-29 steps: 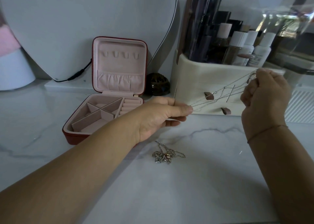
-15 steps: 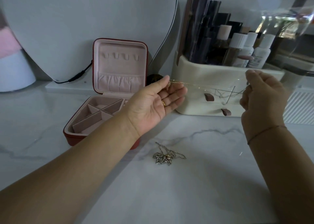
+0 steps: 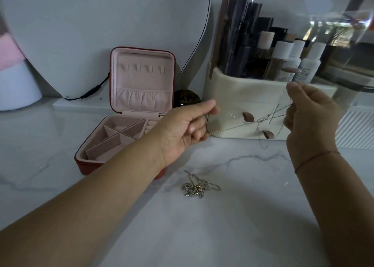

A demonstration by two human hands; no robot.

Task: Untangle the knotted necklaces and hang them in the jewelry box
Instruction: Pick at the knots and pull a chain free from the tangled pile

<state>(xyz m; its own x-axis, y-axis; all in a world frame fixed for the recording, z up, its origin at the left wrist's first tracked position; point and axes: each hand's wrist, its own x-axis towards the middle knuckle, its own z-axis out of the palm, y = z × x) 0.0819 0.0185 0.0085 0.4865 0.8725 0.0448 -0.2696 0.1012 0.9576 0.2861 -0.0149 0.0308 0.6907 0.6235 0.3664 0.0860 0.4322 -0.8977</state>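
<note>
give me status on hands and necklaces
Left hand and right hand each pinch the tangled chains, knot stretched between them. Second necklace heaped on the counter. Jewelry box open, hooks bare. Nothing blocks the box.

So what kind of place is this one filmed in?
Most likely a home vanity or dressing table: a marble-look top, what looks like a mirror at the back, a cream organizer full of cosmetic bottles, and an open jewelry box.
</note>
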